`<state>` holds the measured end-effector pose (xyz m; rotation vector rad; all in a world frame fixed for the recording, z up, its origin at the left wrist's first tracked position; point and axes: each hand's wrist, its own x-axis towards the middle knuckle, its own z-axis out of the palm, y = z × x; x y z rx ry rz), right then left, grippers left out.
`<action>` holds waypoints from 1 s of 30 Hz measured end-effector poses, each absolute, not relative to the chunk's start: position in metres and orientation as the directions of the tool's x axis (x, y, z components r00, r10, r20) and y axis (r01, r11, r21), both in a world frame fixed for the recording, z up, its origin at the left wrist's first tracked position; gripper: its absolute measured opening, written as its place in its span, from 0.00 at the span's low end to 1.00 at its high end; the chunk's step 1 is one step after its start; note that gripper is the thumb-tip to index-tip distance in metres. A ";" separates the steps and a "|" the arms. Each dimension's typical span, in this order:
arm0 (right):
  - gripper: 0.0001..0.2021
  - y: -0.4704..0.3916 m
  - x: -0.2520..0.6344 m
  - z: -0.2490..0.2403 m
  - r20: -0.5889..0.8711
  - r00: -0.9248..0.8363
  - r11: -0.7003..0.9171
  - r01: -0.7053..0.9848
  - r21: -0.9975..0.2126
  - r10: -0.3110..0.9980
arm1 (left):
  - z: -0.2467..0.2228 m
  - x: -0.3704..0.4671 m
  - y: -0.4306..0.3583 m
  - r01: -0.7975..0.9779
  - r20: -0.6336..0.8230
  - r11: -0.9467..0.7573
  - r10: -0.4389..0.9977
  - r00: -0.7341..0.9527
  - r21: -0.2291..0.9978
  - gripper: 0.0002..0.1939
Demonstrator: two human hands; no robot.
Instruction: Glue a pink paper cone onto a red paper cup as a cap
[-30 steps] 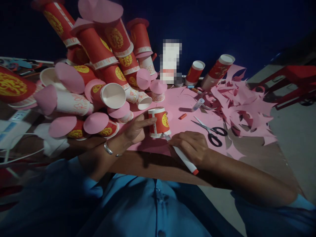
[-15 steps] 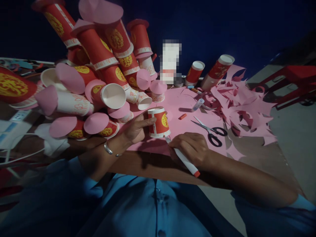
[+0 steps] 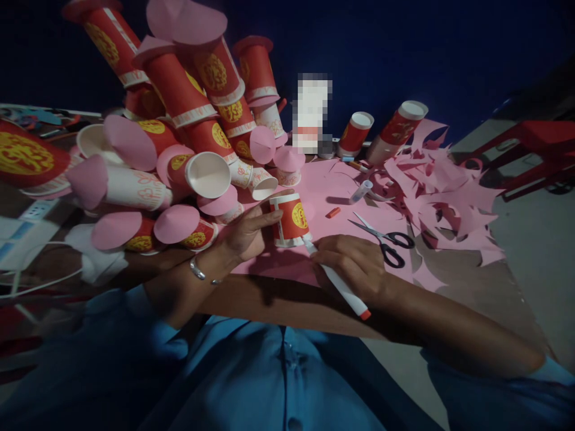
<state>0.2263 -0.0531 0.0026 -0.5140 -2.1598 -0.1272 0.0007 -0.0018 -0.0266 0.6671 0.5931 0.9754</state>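
A red paper cup (image 3: 291,220) with a yellow emblem and white bands is held in my left hand (image 3: 251,230), thumb across its side. My right hand (image 3: 353,266) grips a white marker (image 3: 342,291) with a red end. The marker's tip meets the white band along the cup's lower edge. Under both lies pink paper (image 3: 323,185). A small red marker cap (image 3: 333,213) rests on it, and beside my right hand are black-handled scissors (image 3: 386,238), blades parted. Behind them stands a clear-capped glue stick or similar tube (image 3: 361,191).
Stacked red and white cups (image 3: 179,90) with pink paper cones fill the left side. Pink paper scraps (image 3: 438,185) pile up at the right, near two standing red cups (image 3: 356,134). A white cable (image 3: 40,245) runs at the left; a red stool (image 3: 534,149) stands beyond the table.
The marker in my right hand has shifted slightly right and up along the cup's lower band. The cup has turned and tilted a little in my left hand.
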 end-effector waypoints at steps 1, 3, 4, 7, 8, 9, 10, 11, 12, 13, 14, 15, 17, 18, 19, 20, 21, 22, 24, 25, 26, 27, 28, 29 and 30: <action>0.06 -0.053 0.227 0.003 0.792 -0.519 0.906 0.413 -0.097 0.322 | -0.026 0.001 -0.002 -0.547 -0.154 0.392 0.890 0.429 0.740 0.34; 0.05 -0.053 0.227 0.003 0.779 -0.534 0.903 0.419 -0.093 0.328 | -0.026 0.001 -0.002 -0.545 -0.172 0.402 0.889 0.424 0.736 0.32; 0.04 -0.053 0.227 0.004 0.768 -0.548 0.903 0.422 -0.087 0.330 | -0.025 0.000 -0.002 -0.541 -0.186 0.415 0.885 0.427 0.732 0.31; 0.06 -0.055 0.228 0.007 0.734 -0.594 0.907 0.414 -0.071 0.328 | -0.024 0.000 -0.002 -0.536 -0.207 0.430 0.881 0.426 0.727 0.28; 0.07 -0.055 0.228 0.007 0.730 -0.601 0.909 0.411 -0.067 0.325 | -0.024 0.000 -0.002 -0.537 -0.202 0.424 0.883 0.424 0.729 0.28; 0.07 -0.055 0.228 0.007 0.732 -0.600 0.910 0.408 -0.065 0.322 | -0.024 0.000 -0.002 -0.537 -0.196 0.419 0.885 0.422 0.732 0.29; 0.06 -0.055 0.228 0.007 0.737 -0.597 0.913 0.404 -0.064 0.316 | -0.024 0.001 -0.002 -0.536 -0.191 0.415 0.885 0.424 0.735 0.29; 0.06 -0.055 0.227 0.007 0.744 -0.592 0.915 0.399 -0.064 0.310 | -0.024 0.001 -0.003 -0.534 -0.187 0.414 0.884 0.428 0.737 0.30; 0.05 -0.055 0.227 0.007 0.751 -0.588 0.918 0.390 -0.063 0.301 | -0.024 0.001 -0.003 -0.531 -0.185 0.415 0.883 0.431 0.739 0.30; 0.05 -0.055 0.227 0.006 0.756 -0.586 0.923 0.380 -0.062 0.292 | -0.024 0.001 -0.003 -0.527 -0.187 0.417 0.881 0.434 0.741 0.30; 0.04 -0.054 0.226 0.006 0.758 -0.585 0.927 0.370 -0.065 0.287 | -0.024 0.001 -0.003 -0.520 -0.192 0.421 0.879 0.437 0.744 0.30; 0.04 -0.055 0.226 0.005 0.761 -0.585 0.931 0.359 -0.066 0.280 | -0.024 0.001 -0.003 -0.512 -0.197 0.424 0.877 0.438 0.747 0.30; 0.04 -0.055 0.226 0.005 0.756 -0.592 0.934 0.349 -0.074 0.281 | -0.023 0.001 -0.003 -0.500 -0.202 0.423 0.877 0.436 0.756 0.30; 0.04 -0.055 0.225 0.005 0.750 -0.597 0.934 0.348 -0.078 0.285 | -0.023 0.001 -0.003 -0.498 -0.198 0.416 0.879 0.433 0.761 0.31; 0.04 -0.056 0.225 0.004 0.744 -0.602 0.933 0.350 -0.082 0.291 | -0.023 0.001 -0.004 -0.498 -0.191 0.409 0.882 0.430 0.765 0.31; 0.04 -0.056 0.225 0.004 0.740 -0.605 0.932 0.352 -0.083 0.294 | -0.023 0.002 -0.004 -0.499 -0.184 0.401 0.885 0.427 0.768 0.32; 0.04 -0.056 0.225 0.003 0.740 -0.604 0.931 0.357 -0.081 0.296 | -0.023 0.002 -0.004 -0.499 -0.180 0.396 0.887 0.426 0.771 0.33; 0.04 -0.056 0.225 0.003 0.744 -0.599 0.928 0.363 -0.077 0.296 | -0.023 0.002 -0.004 -0.499 -0.178 0.395 0.887 0.427 0.772 0.33; 0.04 -0.056 0.225 0.002 0.753 -0.590 0.925 0.375 -0.063 0.291 | -0.023 0.002 -0.004 -0.498 -0.176 0.395 0.885 0.430 0.772 0.34; 0.04 -0.056 0.225 0.001 0.757 -0.586 0.923 0.381 -0.057 0.289 | -0.023 0.002 -0.004 -0.497 -0.174 0.395 0.885 0.432 0.773 0.34; 0.04 -0.055 0.225 0.001 0.758 -0.584 0.921 0.385 -0.054 0.289 | -0.023 0.002 -0.004 -0.496 -0.173 0.393 0.885 0.432 0.774 0.34; 0.04 -0.055 0.225 0.001 0.755 -0.587 0.921 0.387 -0.055 0.292 | -0.023 0.002 -0.004 -0.493 -0.173 0.394 0.884 0.434 0.776 0.34; 0.04 -0.055 0.225 0.001 0.754 -0.588 0.921 0.386 -0.056 0.292 | -0.023 0.002 -0.004 -0.490 -0.175 0.395 0.884 0.434 0.777 0.33; 0.04 -0.055 0.225 0.001 0.755 -0.588 0.922 0.384 -0.055 0.291 | -0.022 0.002 -0.005 -0.488 -0.179 0.399 0.882 0.436 0.777 0.33; 0.04 -0.055 0.225 0.001 0.754 -0.590 0.922 0.383 -0.055 0.290 | -0.022 0.002 -0.005 -0.486 -0.182 0.402 0.881 0.437 0.776 0.33</action>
